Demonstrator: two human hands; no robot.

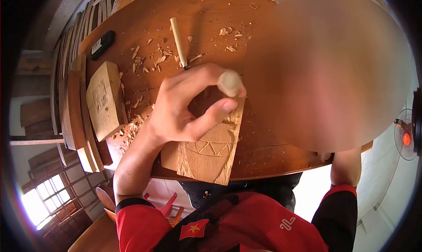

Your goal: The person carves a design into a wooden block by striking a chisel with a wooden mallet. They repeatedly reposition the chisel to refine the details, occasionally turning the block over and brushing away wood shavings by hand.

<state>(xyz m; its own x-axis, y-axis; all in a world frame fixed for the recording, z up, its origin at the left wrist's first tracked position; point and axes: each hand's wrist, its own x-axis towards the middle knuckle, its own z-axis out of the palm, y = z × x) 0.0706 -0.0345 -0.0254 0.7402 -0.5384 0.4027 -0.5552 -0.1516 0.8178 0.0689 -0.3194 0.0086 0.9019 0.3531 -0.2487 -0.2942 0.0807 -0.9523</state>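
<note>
My left hand (pixel 176 105) is closed, thumb and index finger curled round a carving tool, probably a chisel, whose round wooden handle end (pixel 230 83) faces up at me. Its blade is hidden below. Under the hand lies a carved wooden board (pixel 206 159) with triangular line patterns, reaching to the table's near edge. Beyond my knuckles lies a slim tool with a pale wooden handle (pixel 177 41); its dark shaft runs out of sight behind the hand. My right forearm (pixel 346 166) reaches in at the right. A large blurred patch hides my right hand.
Wood shavings (pixel 162 58) are scattered over the brown table (pixel 145 14). At the left sit a thick wood block (pixel 105 100) and a dark box-like object (pixel 103 45). Planks (pixel 72 102) are stacked beyond the table's left edge. A fan (pixel 405 137) stands at the far right.
</note>
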